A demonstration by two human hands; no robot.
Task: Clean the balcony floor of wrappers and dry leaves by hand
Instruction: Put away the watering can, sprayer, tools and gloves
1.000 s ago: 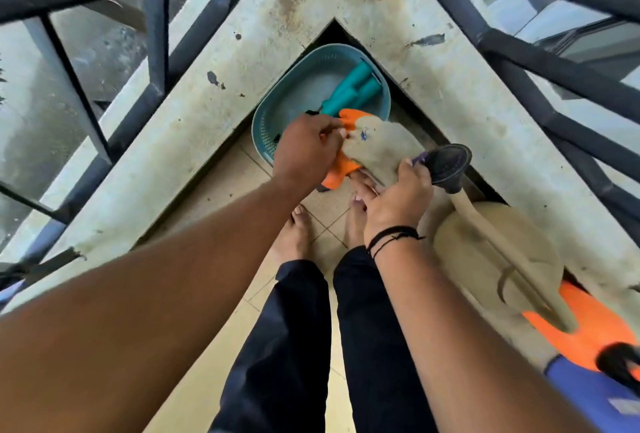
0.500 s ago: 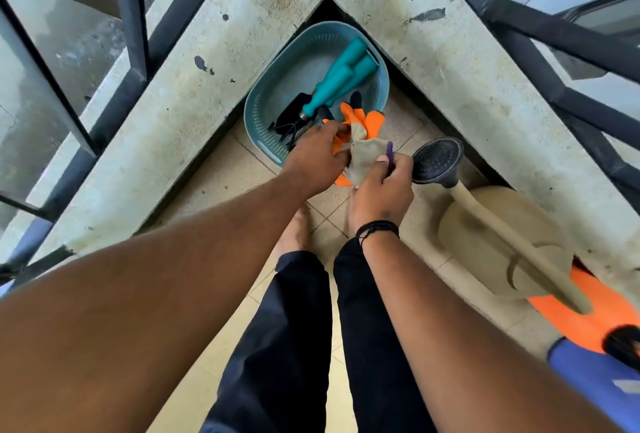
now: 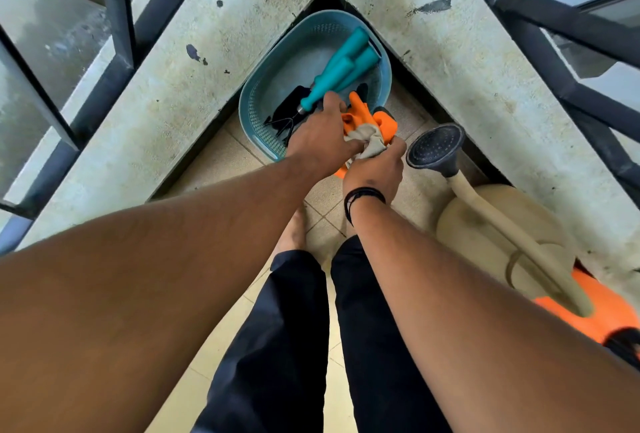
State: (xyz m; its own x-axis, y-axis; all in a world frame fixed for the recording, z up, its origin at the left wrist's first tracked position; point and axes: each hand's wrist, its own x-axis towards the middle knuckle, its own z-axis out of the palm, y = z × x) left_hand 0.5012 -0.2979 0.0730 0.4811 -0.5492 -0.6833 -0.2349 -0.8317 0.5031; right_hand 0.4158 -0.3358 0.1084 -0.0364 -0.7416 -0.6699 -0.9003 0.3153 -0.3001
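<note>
Orange-and-grey gardening gloves (image 3: pixel 369 127) are bunching softly between both hands: left hand (image 3: pixel 322 136) and right hand (image 3: pixel 377 165) are clutching them; limp, light, probably best gripped at the cuffs.

I stand in a balcony corner on pale beige floor tiles (image 3: pixel 214 169). A stained, weathered concrete ledge (image 3: pixel 166 86) meets in a V ahead of me, with dark metal railings (image 3: pixel 117 34) above it on both sides. Daylight is soft.
</note>
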